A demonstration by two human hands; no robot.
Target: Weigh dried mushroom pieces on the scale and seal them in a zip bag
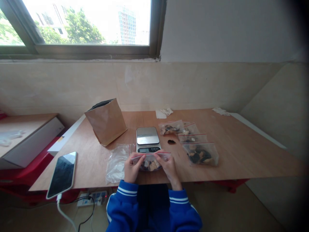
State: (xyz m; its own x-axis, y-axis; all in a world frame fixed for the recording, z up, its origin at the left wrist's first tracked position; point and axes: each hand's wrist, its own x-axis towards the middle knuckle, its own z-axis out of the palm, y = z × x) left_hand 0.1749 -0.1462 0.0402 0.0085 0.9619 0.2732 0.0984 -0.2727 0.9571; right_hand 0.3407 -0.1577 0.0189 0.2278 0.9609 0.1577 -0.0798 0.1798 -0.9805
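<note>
Head view, the only one I have: the person's left grip (131,168) and right grip (168,168) are both pressed together, thumbs and fingers pinching the red-lined top edge of a clear zip-seal plastic bag (150,164) of dark and pale dried chunks; the bag sits just in front of a brushed-steel digital kitchen scale (147,135), though I cannot tell whether it touches it. Beside the scale on the plywood bench (238,151) lie several filled zip-seal bags (200,154), a loose dark chunk (171,141) and a crumpled clear plastic bag (117,164); further left stands a brown kraft paper bag (106,122). My concern is a slack pinch: the bag could gape and spill; a chunk caught in the seal could keep it from closing; a careless swing could knock the scale.
</note>
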